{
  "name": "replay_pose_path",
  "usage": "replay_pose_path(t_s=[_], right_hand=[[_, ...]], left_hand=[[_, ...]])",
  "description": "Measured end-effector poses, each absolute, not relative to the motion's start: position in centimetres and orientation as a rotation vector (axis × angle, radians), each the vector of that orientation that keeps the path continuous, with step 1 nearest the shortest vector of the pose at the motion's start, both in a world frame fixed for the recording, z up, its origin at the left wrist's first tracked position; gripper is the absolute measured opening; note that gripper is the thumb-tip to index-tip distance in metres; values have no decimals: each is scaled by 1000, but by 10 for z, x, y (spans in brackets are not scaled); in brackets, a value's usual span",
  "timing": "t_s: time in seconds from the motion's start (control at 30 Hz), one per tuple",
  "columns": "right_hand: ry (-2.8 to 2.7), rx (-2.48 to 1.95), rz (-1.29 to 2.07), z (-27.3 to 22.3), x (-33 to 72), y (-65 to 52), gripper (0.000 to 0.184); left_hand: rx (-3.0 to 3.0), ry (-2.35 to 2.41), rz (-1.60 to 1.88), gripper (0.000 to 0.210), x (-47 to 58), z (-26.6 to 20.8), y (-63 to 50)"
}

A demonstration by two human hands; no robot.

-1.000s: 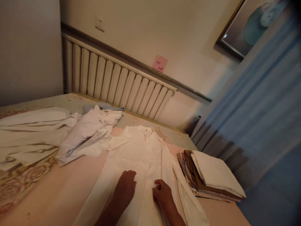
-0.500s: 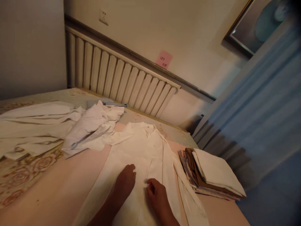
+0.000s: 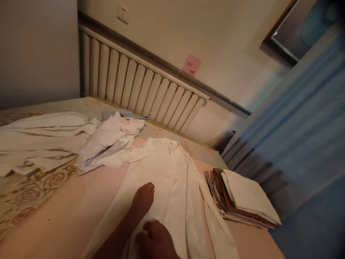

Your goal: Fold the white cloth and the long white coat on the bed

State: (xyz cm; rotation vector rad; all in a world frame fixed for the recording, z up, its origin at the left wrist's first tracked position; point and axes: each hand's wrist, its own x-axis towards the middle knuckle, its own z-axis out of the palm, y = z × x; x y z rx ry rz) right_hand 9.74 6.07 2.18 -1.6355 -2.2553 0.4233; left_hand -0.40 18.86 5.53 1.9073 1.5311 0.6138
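A white long-sleeved shirt (image 3: 175, 190) lies spread out in front of me, its collar pointing away and one sleeve running down its right side. On the left half of its front, my left hand (image 3: 145, 196) is closed, thumb and fingers pressed together on the cloth. Lower down and nearer to me, my right hand (image 3: 157, 237) is over the same shirt, fingers bent. Motion smears its fingertips, so whether it grips the cloth cannot be made out.
Crumpled white garments (image 3: 107, 140) lie to the left on a floral cover (image 3: 40, 190). A folded clothes stack (image 3: 250, 196) sits at the right on the pink sheet (image 3: 67, 219). Beyond are a radiator (image 3: 140, 82) and a blue curtain (image 3: 291, 133).
My right hand has moved left and down toward me, off the shirt's middle. My left hand has shifted slightly up and stays closed at the shirt front. The view has moved a little.
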Motion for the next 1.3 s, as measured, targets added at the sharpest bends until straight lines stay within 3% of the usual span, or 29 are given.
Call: replay_pose_path(t_s=[0.13, 0.3, 0.43, 0.67, 0.83, 1.03, 1.3], right_hand=[[-2124, -1835, 433, 28, 94, 64, 14], [-2604, -1421, 295, 50, 106, 56, 50], [-2701, -1416, 129, 51, 108, 50, 61], [-2544, -1374, -104, 47, 95, 49, 43], [-2506, -1358, -89, 50, 91, 52, 23], [-2509, -1383, 113, 69, 95, 47, 48], [-2508, -1373, -151, 40, 91, 47, 47]], left_hand=[[1889, 1525, 612, 24, -5, 58, 189], [1849, 1528, 609, 23, -7, 57, 191], [1825, 1530, 608, 22, -7, 55, 193], [1805, 1527, 611, 22, -8, 55, 192], [1799, 1527, 615, 22, -8, 56, 191], [1823, 1533, 621, 23, -8, 55, 190], [1845, 1538, 600, 23, -8, 55, 191]])
